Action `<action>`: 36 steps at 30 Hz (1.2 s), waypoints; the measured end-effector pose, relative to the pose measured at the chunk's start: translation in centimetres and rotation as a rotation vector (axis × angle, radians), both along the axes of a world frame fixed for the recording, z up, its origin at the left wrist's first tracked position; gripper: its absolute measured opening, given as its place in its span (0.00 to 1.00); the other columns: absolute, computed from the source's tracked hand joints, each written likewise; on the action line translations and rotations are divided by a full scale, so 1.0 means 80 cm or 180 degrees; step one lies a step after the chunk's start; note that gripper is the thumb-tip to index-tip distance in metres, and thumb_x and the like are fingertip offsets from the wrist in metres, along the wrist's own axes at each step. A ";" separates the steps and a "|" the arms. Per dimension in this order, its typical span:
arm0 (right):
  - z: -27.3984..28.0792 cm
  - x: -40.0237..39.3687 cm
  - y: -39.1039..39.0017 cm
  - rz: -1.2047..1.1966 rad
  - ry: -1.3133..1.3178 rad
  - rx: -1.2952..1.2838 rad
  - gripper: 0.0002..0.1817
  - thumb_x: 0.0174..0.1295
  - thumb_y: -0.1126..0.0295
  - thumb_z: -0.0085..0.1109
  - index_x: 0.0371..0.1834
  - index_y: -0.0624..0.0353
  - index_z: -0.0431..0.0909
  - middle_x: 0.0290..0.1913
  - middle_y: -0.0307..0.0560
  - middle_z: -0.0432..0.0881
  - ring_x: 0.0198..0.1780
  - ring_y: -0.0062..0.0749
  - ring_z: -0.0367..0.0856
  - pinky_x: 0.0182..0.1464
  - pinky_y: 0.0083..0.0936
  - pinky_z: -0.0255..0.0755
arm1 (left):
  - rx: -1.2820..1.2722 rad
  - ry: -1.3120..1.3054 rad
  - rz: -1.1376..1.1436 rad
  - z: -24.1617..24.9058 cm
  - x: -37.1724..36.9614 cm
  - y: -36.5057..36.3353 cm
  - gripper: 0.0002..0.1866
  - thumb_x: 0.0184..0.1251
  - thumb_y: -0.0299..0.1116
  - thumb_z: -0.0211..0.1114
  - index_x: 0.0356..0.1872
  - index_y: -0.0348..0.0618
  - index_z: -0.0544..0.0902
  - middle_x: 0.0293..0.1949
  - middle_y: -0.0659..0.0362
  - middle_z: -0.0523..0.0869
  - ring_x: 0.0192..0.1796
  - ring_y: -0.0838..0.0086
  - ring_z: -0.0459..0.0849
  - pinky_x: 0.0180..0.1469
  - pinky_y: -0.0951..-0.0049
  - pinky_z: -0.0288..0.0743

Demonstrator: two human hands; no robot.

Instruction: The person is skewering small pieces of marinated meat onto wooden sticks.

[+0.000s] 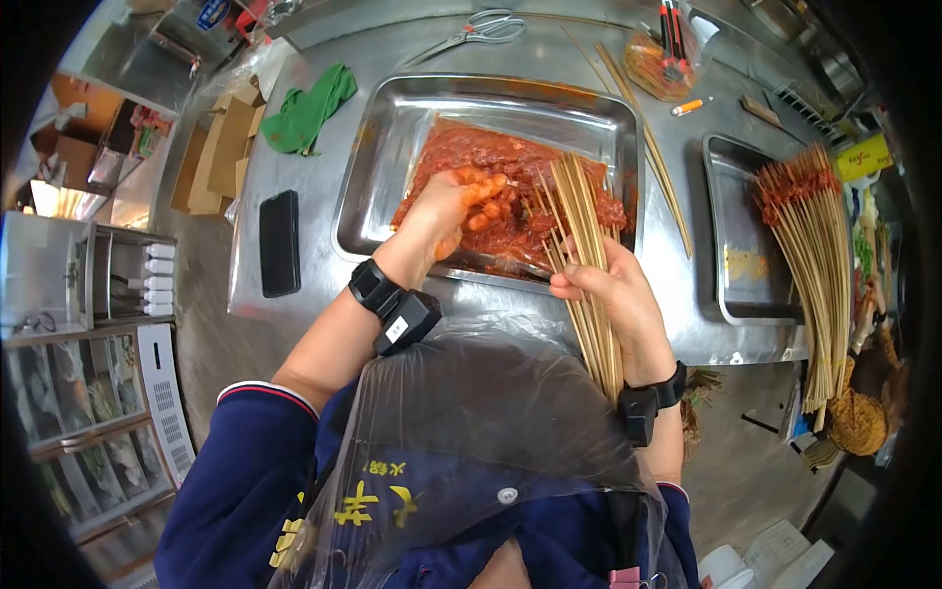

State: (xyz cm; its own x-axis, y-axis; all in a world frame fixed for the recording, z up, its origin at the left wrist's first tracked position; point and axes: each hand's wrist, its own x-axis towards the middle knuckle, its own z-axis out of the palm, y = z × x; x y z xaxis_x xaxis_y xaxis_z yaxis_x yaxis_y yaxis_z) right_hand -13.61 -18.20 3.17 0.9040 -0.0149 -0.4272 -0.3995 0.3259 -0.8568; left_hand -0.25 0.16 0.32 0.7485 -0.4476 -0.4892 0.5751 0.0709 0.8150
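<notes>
Marinated red meat (471, 147) lies heaped in a deep steel tray (378, 147). My left hand (456, 206), its fingers smeared orange-red, is curled into the meat near the middle of the heap and grips some of it. How much lies between those fingers is hidden. A bundle of bamboo skewers (589, 216) is gripped by my right hand (613, 299) at the tray's right front corner. The upper ends of the skewers spread over the meat, and the lower ends run down toward my apron (471, 393).
Right of the tray, loaded meat skewers (810, 245) rest across a second steel tray (721, 265). Loose skewers (657, 167) lie between the trays. Scissors (481, 31), a green cloth (309, 108), a black phone (280, 242) and an orange marker (692, 106) lie on the steel table (324, 196).
</notes>
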 end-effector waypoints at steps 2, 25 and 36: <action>0.001 0.000 -0.002 0.0035 -0.0010 -0.0010 0.16 0.57 0.76 0.52 0.48 0.68 0.69 0.36 0.45 0.77 0.37 0.27 0.81 0.41 0.23 0.79 | -0.0150 0.0111 0.0088 0.007 -0.004 -0.006 0.07 0.66 0.25 0.55 0.39 0.31 0.77 0.35 0.52 0.82 0.30 0.75 0.81 0.30 0.82 0.76; 0.001 -0.002 0.002 0.0089 -0.0012 -0.0132 0.16 0.57 0.76 0.51 0.49 0.69 0.69 0.36 0.45 0.77 0.38 0.27 0.81 0.42 0.24 0.78 | -0.0248 0.0195 -0.0086 -0.011 -0.004 -0.002 0.12 0.68 0.25 0.51 0.46 0.31 0.78 0.40 0.53 0.83 0.37 0.74 0.82 0.39 0.78 0.78; 0.010 -0.001 0.011 0.0026 0.0086 -0.0263 0.17 0.57 0.76 0.51 0.50 0.70 0.68 0.36 0.46 0.77 0.38 0.27 0.81 0.42 0.24 0.78 | -0.0165 -0.0028 0.0018 -0.021 0.000 -0.015 0.13 0.68 0.26 0.49 0.46 0.30 0.77 0.31 0.54 0.83 0.28 0.76 0.81 0.29 0.78 0.75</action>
